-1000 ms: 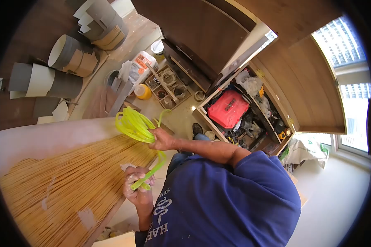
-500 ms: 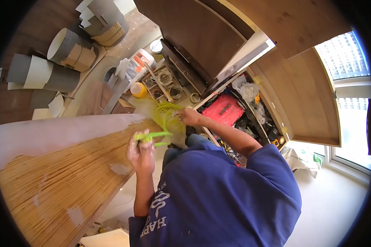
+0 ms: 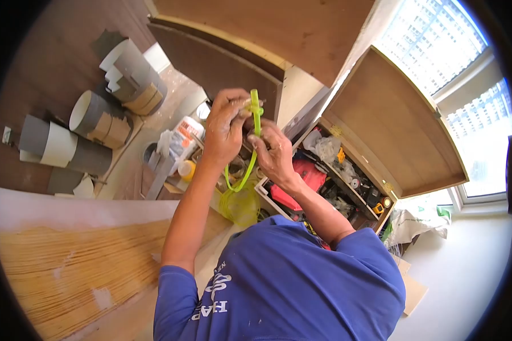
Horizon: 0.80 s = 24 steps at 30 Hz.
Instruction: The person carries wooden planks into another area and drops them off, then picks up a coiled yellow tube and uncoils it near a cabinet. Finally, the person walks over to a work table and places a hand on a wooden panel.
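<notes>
A lime-green hose (image 3: 246, 181) hangs in a loop below my raised hands, in front of the open cabinet. My left hand (image 3: 224, 128) is closed on its upper end, where a small green fitting (image 3: 257, 108) crosses the hose. Lower down, my right hand (image 3: 276, 154) pinches the same hose between thumb and fingers; some fingertips are hidden. Beneath the loop, a coil of thinner-looking yellow-green hose (image 3: 239, 206) hangs or lies near my waist. I cannot tell what it rests on.
A wooden tool chest (image 3: 395, 202) with its lid up holds a red case (image 3: 304, 179) and power tools. On the left lies a wood panel (image 3: 96, 261), partly coated white. Behind are rolled sheets (image 3: 88, 113), a white bucket (image 3: 185, 133) and a yellow-orange container (image 3: 186, 170).
Both hands have risen and come together. The right hand has left the coil and now grips the hose below the left hand. My view has shifted.
</notes>
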{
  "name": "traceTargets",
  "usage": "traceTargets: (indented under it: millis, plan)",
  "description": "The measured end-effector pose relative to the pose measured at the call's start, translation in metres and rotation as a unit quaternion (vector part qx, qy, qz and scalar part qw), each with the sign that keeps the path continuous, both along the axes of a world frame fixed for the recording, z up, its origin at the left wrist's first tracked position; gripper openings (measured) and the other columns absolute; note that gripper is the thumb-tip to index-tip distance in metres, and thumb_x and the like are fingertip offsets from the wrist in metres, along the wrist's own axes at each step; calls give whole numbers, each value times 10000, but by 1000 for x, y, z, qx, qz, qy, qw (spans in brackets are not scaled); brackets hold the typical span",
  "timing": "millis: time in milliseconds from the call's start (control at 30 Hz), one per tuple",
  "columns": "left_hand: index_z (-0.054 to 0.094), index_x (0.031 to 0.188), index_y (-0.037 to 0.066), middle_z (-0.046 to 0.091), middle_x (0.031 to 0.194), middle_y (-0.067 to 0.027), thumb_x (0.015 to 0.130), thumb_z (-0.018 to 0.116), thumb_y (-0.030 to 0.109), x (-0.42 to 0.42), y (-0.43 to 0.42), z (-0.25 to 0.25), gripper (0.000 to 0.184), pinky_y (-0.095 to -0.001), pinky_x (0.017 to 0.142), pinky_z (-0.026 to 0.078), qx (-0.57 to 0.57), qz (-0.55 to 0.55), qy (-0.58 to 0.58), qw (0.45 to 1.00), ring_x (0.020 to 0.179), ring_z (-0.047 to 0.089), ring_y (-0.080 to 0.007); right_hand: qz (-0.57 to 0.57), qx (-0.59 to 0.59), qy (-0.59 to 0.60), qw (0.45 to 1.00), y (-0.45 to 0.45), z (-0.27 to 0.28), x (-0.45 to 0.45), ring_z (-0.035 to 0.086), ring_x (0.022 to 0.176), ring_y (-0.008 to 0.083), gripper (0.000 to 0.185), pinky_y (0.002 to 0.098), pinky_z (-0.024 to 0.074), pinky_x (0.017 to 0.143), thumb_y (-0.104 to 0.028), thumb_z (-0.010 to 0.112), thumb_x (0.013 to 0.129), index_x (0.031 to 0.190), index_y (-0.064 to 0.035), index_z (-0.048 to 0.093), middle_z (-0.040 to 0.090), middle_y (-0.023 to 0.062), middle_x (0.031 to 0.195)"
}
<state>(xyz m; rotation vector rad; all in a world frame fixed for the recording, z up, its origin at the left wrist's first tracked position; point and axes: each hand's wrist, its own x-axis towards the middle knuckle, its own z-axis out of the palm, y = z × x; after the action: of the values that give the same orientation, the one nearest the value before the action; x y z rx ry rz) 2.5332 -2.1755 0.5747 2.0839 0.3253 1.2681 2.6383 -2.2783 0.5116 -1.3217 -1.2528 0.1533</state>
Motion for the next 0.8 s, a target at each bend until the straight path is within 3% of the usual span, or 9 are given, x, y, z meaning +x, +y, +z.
traceTargets:
  millis: [100, 200, 300, 400, 700, 800]
  plan:
    - [613, 1128, -5, 629, 1180, -162, 911, 551, -45, 39, 27, 6, 229, -353, 890, 527, 84, 29, -15, 996, 1050, 639, -305, -206, 76, -154, 963, 14, 17, 21, 634, 1022, 352, 125, 414, 519, 840, -50, 693, 852, 944, 12, 636, 600, 184, 1231]
    - [603, 1112, 12, 631, 1173, -160, 882, 615, -20, 62, 41, -4, 232, -403, 847, 535, 111, 51, 11, 992, 1022, 634, -388, -239, 69, -116, 962, 28, 2, 41, 624, 1037, 366, 160, 423, 516, 848, -67, 692, 861, 979, 10, 616, 584, 181, 1256]
    - [596, 1124, 19, 634, 1146, -163, 889, 614, 4, 67, 48, -10, 236, -419, 829, 534, 127, 76, 21, 989, 1013, 628, -390, -188, 79, -65, 977, 35, -9, 50, 621, 1036, 377, 189, 428, 517, 846, -73, 690, 864, 1013, 8, 607, 592, 182, 1242]
    - [587, 1129, 9, 628, 1142, -178, 923, 588, 33, 67, 50, -10, 207, -418, 873, 512, 110, 51, 37, 992, 1044, 615, -392, -213, 81, -73, 971, 38, -6, 42, 619, 1039, 380, 191, 430, 517, 858, -65, 691, 857, 1008, 16, 606, 595, 195, 1226]
    - [609, 1080, 9, 619, 1102, -176, 962, 558, 98, 76, 49, -6, 156, -414, 820, 512, 105, 51, 46, 992, 986, 617, -392, -202, 86, -19, 975, 37, -4, 39, 624, 1038, 374, 215, 423, 517, 845, -41, 679, 856, 1049, 23, 610, 597, 192, 1217]
    - [603, 1047, 16, 622, 1053, -167, 908, 602, 60, 79, 55, -10, 146, -427, 747, 533, 129, 48, 17, 990, 906, 636, -393, -200, 79, -19, 976, 34, 1, 41, 623, 1031, 375, 211, 421, 515, 844, -29, 673, 858, 1053, 21, 609, 595, 190, 1209]
